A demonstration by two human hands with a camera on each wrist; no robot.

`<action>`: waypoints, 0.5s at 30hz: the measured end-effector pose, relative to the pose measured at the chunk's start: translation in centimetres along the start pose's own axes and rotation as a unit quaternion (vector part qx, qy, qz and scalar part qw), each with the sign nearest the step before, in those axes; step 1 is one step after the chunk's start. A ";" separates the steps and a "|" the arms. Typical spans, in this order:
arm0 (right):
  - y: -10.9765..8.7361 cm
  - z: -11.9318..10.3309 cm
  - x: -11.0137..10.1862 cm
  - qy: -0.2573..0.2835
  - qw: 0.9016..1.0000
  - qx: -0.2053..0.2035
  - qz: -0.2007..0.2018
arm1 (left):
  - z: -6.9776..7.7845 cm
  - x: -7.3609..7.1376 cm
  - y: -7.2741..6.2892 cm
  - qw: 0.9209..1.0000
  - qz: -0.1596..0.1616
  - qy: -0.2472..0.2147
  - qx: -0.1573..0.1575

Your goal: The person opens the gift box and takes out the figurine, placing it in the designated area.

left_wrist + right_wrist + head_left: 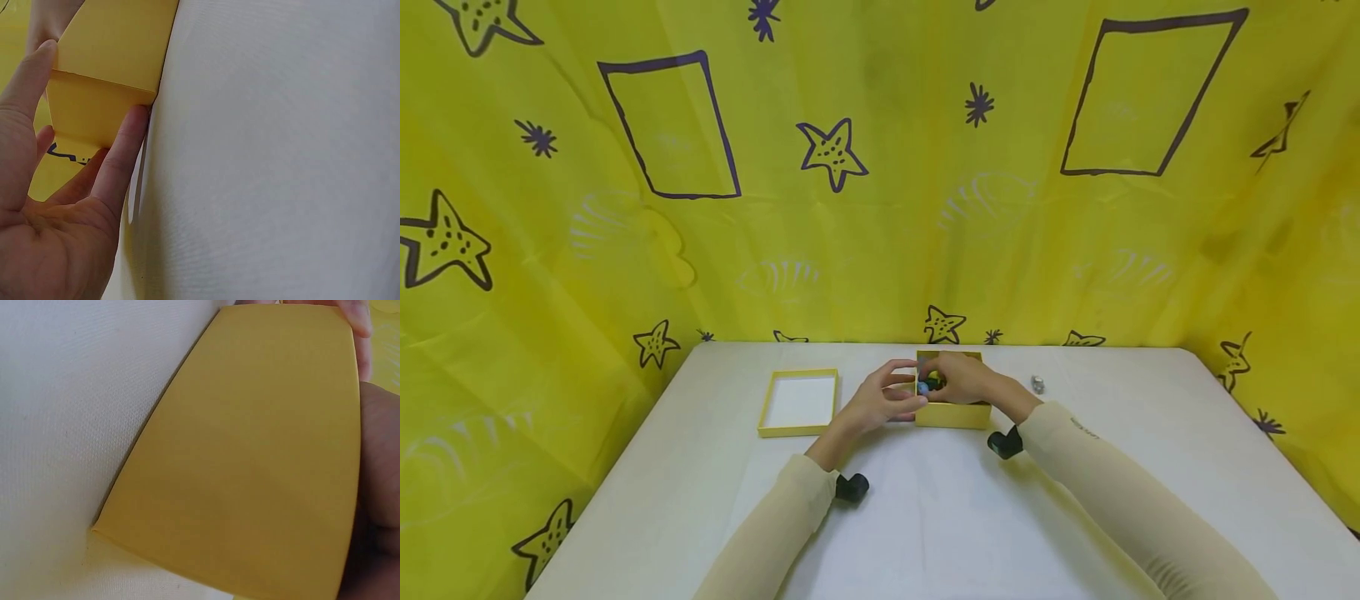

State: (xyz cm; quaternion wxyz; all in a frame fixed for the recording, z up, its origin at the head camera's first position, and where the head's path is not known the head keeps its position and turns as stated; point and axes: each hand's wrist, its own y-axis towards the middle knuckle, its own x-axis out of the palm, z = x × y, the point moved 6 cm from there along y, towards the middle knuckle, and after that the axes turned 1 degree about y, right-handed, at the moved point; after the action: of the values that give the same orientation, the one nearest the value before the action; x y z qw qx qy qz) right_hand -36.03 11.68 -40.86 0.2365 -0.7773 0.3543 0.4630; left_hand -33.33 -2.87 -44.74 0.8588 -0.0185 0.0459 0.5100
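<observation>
A yellow box (953, 416) with no lid on it stands near the back of the table. My left hand (883, 396) is at its left end. In the left wrist view, the left fingers (122, 147) extend along the end wall and touch it, with the thumb at the upper edge. My right hand (961, 377) reaches down into the box from the right. By its thumb and fingertips are a small blue piece (922, 388) and dark and yellow bits, too small to name. The near wall (237, 450) hides the right fingertips in the right wrist view.
A shallow yellow-edged tray or lid (799, 402), white inside, lies left of the box. To the right is a small silvery object (1037, 384). A yellow patterned curtain (880, 250) hangs behind and beside the white table (917, 517).
</observation>
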 end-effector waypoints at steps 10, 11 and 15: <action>-0.1 -0.2 0.0 0.028 1.000 -0.009 0.010 | -0.5 -0.1 0.1 1.000 0.004 -0.008 -0.005; -0.2 -0.3 0.0 0.029 0.999 -0.010 0.011 | -0.5 -0.1 0.1 1.000 0.004 -0.008 -0.006; -0.3 -0.4 -0.1 0.035 0.999 -0.015 0.015 | -0.5 -0.1 0.1 1.000 0.006 -0.005 -0.008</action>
State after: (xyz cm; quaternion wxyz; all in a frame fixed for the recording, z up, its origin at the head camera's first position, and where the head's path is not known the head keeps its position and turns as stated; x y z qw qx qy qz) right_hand -35.66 11.61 -40.62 0.2053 -0.7907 0.3673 0.4447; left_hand -33.51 -2.95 -45.18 0.8556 -0.0223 0.0372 0.5158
